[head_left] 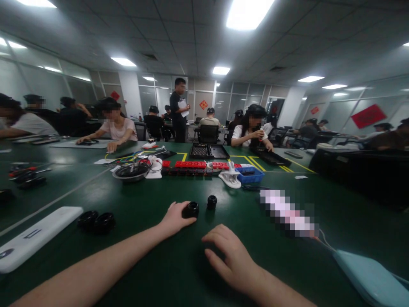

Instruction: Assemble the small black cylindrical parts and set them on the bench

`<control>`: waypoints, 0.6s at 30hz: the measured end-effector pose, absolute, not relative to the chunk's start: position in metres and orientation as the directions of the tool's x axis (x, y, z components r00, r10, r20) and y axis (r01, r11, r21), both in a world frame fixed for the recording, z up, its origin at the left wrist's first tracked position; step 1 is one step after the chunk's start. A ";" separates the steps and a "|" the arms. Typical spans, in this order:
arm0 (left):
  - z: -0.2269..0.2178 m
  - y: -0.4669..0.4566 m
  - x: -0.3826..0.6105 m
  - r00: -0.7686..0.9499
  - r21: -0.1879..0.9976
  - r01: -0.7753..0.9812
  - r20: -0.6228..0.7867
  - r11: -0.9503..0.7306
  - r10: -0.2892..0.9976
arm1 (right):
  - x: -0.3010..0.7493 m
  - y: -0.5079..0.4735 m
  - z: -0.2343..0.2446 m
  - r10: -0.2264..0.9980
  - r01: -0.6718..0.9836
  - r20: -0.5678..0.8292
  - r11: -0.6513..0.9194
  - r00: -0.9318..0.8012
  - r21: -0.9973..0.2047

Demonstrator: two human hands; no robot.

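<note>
On the green table, my left hand (177,218) is closed round a glossy black round part (192,209) with a hole in its top. A smaller black round part (211,202) stands upright just to the right, apart from both hands. My right hand (228,253) hovers nearer to me, its fingers curved, the thumb apart and nothing in its grasp. Left of my forearm lie two more black ring-like parts (105,222), side by side.
A long white case (38,238) lies at left. Ahead are red power strips (191,165), a blue basket (251,174) and a round tray (130,172). A light-blue power bank (367,273) with a cable sits at right. People work across the table.
</note>
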State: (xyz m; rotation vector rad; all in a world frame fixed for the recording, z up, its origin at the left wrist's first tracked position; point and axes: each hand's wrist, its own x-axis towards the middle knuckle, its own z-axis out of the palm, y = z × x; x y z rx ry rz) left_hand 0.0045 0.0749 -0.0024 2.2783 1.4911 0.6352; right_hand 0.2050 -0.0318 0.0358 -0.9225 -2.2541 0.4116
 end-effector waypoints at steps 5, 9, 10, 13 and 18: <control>-0.001 0.006 -0.005 0.550 0.534 0.646 0.169 -0.545 0.818 | 0.201 -0.037 0.029 0.794 0.546 0.415 0.607 -0.444 -0.577; 0.002 -0.021 0.000 0.635 0.579 0.578 0.123 -0.575 0.762 | 0.186 -0.044 0.027 0.814 0.597 0.292 0.570 -0.502 -0.564; 0.003 -0.022 0.001 0.645 0.579 0.570 0.124 -0.583 0.754 | 0.182 -0.045 0.027 0.821 0.612 0.263 0.558 -0.507 -0.561; 0.004 -0.019 0.001 0.650 0.573 0.565 0.135 -0.594 0.748 | 0.178 -0.046 0.026 0.821 0.594 0.265 0.555 -0.507 -0.582; 0.002 -0.014 -0.003 0.626 0.584 0.555 0.175 -0.592 0.760 | 0.186 -0.043 0.028 0.697 0.443 0.412 0.702 -0.587 -0.558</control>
